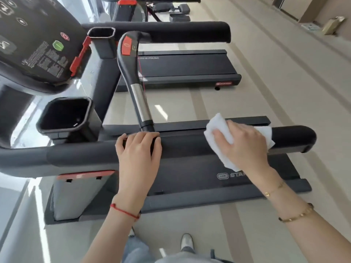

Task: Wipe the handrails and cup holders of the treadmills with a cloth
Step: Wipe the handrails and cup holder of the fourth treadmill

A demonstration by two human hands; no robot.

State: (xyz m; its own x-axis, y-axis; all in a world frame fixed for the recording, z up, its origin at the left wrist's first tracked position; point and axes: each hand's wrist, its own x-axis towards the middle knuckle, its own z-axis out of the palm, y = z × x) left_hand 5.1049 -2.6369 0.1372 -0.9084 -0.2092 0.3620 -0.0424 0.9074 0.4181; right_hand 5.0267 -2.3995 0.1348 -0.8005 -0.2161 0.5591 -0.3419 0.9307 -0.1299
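A black padded handrail [186, 147] of the near treadmill runs left to right across the middle of the view. My right hand [245, 147] presses a white cloth [218, 128] down on the rail near its right end, fingers curled over the cloth. Further left, my left hand [138, 149] grips the same rail where a chrome and black crossbar [139, 99] joins it. A square black cup holder [66, 115] sits at the left beside the console [36, 40]. A second cup holder [101, 34] lies beyond it.
The far handrail [171, 32] spans the top of the view. The near treadmill's belt deck [218, 179] lies under my hands, and a second treadmill's deck [186, 67] lies beyond. Pale floor [275, 92] stretches to the right. My shoes [187, 242] stand below.
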